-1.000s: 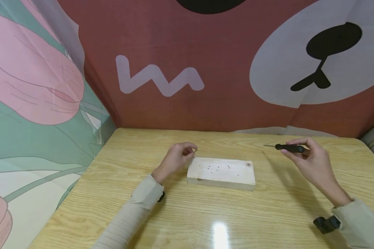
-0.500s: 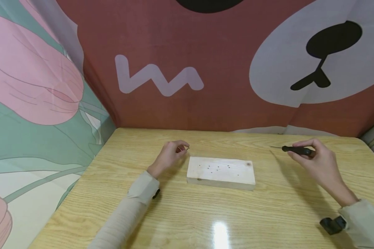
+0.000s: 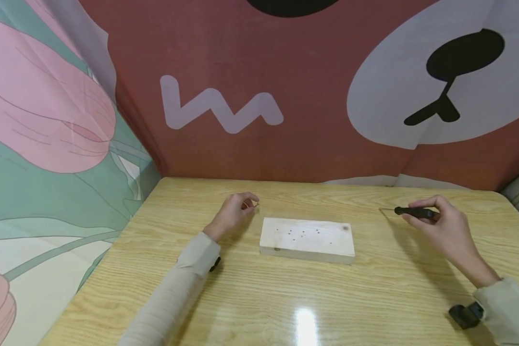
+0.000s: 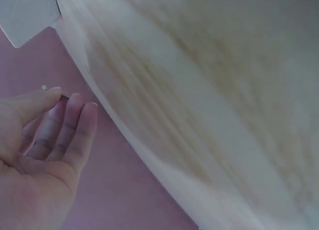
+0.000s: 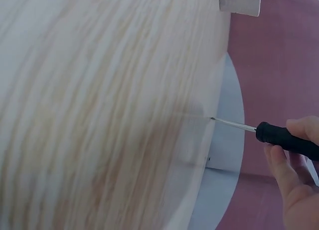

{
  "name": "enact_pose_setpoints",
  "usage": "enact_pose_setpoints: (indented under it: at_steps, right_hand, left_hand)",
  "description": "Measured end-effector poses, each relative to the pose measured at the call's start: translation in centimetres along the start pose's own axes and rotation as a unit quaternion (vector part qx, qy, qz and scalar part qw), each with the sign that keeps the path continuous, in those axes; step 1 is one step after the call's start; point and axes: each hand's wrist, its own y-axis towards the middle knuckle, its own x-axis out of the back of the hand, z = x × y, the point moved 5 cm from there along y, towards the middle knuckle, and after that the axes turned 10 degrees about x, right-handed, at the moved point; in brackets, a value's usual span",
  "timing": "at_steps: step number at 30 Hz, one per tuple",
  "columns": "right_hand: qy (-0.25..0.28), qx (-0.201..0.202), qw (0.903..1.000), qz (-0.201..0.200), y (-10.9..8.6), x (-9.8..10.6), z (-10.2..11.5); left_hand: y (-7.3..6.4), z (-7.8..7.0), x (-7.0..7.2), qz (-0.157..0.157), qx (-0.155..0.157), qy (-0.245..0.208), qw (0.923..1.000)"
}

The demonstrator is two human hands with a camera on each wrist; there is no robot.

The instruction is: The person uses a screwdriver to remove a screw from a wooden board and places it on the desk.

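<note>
Between thumb and fingertips my left hand (image 3: 232, 211) pinches a small metal screw (image 4: 65, 96), up and to the left of the wooden block. In the left wrist view the screw's head shows past the thumb, and the other fingers lie loosely bent. My right hand (image 3: 445, 226) grips a black-handled screwdriver (image 3: 415, 212) over the right side of the table, its thin shaft pointing left. The right wrist view shows the shaft (image 5: 234, 124) as bare metal with a dark tip. A pale wooden block (image 3: 307, 240), dotted with several small holes on top, lies flat between the hands.
The wood-grain table (image 3: 259, 298) reaches back to a reddish cloth (image 3: 251, 154) with a cartoon print. A flower-patterned cloth (image 3: 60, 120) hangs along the left side. Dark wrist cameras sit at both cuffs.
My left hand has drawn back left, away from the block's corner, with the screw. My right hand has shifted right and slightly nearer with the screwdriver. The block has stayed put.
</note>
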Motion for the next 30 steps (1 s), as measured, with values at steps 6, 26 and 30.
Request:
enact_pose_setpoints:
  at_steps: [6, 26, 30]
  right_hand:
    - [-0.034, -0.019, 0.9992, 0.0, -0.1, 0.5, -0.6]
    - [-0.117, -0.056, 0.9878, 0.087, -0.9, 1.4, -2.9]
    - [-0.119, -0.062, 0.9819, 0.134, -1.1, 1.1, -3.6]
  left_hand:
    - [0.5, 0.2, -0.1, -0.005, -0.005, 0.019, 0.9998]
    - [0.6, 0.4, -0.7, 0.006, -0.002, 0.046, 0.9989]
    - [0.5, 0.6, -0.7, 0.017, 0.013, 0.041, 0.9989]
